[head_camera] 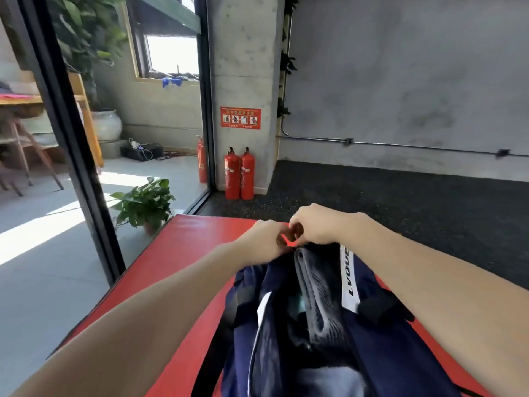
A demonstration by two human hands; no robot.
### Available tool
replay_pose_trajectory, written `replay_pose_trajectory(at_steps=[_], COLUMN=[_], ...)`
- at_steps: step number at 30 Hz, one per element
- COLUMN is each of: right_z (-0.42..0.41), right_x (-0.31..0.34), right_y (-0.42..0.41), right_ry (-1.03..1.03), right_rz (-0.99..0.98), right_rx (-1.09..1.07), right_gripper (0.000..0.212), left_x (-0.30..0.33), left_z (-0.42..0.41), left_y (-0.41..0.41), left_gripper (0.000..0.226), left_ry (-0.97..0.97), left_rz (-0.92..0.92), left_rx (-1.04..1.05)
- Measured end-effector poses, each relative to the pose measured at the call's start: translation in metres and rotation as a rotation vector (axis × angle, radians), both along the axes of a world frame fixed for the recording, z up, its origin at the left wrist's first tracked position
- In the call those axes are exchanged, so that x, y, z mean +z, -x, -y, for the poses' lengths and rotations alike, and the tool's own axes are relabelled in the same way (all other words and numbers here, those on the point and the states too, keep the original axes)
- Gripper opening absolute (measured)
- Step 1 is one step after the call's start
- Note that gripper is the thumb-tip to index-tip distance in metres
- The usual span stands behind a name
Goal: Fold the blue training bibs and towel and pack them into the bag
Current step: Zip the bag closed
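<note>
A navy blue bag (386, 353) with a white lettered stripe lies open on a red mat (177, 270). Inside it a folded grey-blue towel (317, 293) runs along the opening, with darker blue fabric beside it. Both my hands meet at the bag's far end. My left hand (262, 239) and my right hand (317, 224) have their fingers pinched together on something small there, likely the zipper end; the exact item is hidden by my fingers. A black strap (220, 333) hangs down the bag's left side.
The red mat lies on a dark speckled floor (400, 202). Two red fire extinguishers (240, 174) stand against a concrete pillar ahead. A potted plant (144, 203) sits beyond the mat's left corner, by a glass wall with a black frame (71, 138).
</note>
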State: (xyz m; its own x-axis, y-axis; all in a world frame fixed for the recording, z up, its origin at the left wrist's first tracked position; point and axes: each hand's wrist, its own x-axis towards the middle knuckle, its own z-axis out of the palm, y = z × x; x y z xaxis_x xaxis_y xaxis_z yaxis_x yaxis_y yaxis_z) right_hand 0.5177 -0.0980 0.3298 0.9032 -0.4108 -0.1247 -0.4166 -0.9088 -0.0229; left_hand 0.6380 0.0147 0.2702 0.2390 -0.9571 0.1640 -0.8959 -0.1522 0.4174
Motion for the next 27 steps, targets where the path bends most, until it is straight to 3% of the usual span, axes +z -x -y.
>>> replay_pose_trajectory(at_steps=[3, 6, 12, 18, 24, 27], right_z=[0.007, 0.011, 0.013, -0.001, -0.008, -0.01], right_x=[-0.009, -0.019, -0.019, 0.001, 0.007, 0.006], right_y=[-0.007, -0.009, -0.005, 0.001, 0.005, 0.012], right_ry=[-0.028, -0.042, -0.165, -0.194, -0.15, -0.14], right_rz=[-0.087, -0.064, 0.337, 0.591, 0.619, 0.617], right_rx=[-0.016, -0.02, -0.04, 0.079, 0.12, 0.125], right_gripper=[0.026, 0.028, 0.008, 0.012, 0.013, 0.013], left_x=[-0.007, -0.012, -0.01, 0.009, 0.015, 0.018], left_z=[0.002, 0.0, -0.01, -0.019, -0.002, -0.003], left_y=[-0.006, -0.008, -0.029, -0.037, -0.042, -0.039], left_gripper=[0.022, 0.017, 0.016, 0.03, 0.024, 0.022], left_ry=[0.03, 0.159, 0.323, 0.234, 0.202, 0.256], left_rz=[0.005, -0.117, -0.336, -0.294, -0.052, -0.045], left_rx=[0.0, 0.081, 0.232, -0.074, -0.085, -0.135])
